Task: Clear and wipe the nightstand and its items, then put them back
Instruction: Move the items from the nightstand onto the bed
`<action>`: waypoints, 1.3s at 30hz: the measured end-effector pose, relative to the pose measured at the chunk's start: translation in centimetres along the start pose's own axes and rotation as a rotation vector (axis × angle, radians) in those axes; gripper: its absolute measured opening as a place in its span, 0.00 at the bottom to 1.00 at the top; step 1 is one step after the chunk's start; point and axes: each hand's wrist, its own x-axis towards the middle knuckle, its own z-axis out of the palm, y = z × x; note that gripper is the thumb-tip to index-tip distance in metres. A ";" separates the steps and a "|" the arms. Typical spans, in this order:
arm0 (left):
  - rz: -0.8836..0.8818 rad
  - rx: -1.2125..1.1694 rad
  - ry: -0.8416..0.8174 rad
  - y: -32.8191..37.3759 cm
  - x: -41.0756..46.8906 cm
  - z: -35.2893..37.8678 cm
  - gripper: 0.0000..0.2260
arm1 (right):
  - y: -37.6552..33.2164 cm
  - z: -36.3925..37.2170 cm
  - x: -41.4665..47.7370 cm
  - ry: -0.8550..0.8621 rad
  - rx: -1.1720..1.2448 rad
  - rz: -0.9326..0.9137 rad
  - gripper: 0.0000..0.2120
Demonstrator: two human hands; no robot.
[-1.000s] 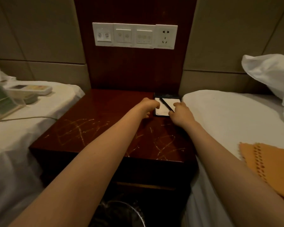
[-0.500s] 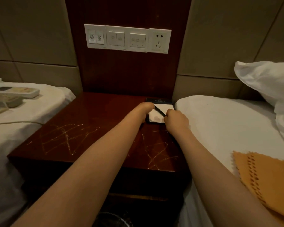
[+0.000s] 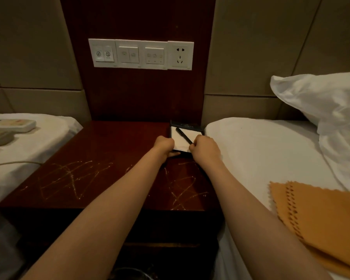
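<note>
Holding the notepad tray (image 3: 187,126) at the back right corner of the nightstand (image 3: 101,158), just beside the bed (image 3: 261,154): left hand (image 3: 164,144) curled on its near left edge, right hand (image 3: 205,147) curled at its near right corner. Lying slantwise on the paper, the pen (image 3: 183,135) runs from back left to front right (near tip right by the right hand, so closer to that one). Cannot tell if the right hand pinches the pen or just the tray.

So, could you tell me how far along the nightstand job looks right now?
Mostly cleared: the remote lies on the left bed. In hand: the left hand and right hand grip the notepad tray with its pen. Left: the nightstand shows streaks, and the orange cloth lies on the right bed.
</note>
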 end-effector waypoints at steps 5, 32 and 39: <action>-0.019 -0.163 -0.003 0.2 -1.4 -2.2 0.17 | -1.3 -0.3 -0.9 0.094 0.306 0.051 0.12; 0.238 -0.242 0.441 -0.2 -21.6 -31.8 0.05 | -27.2 1.9 -17.3 -0.199 0.725 -0.485 0.06; 0.221 -0.166 0.666 -1.5 -29.3 -38.2 0.12 | -33.7 2.3 -24.9 -0.335 0.834 -0.595 0.03</action>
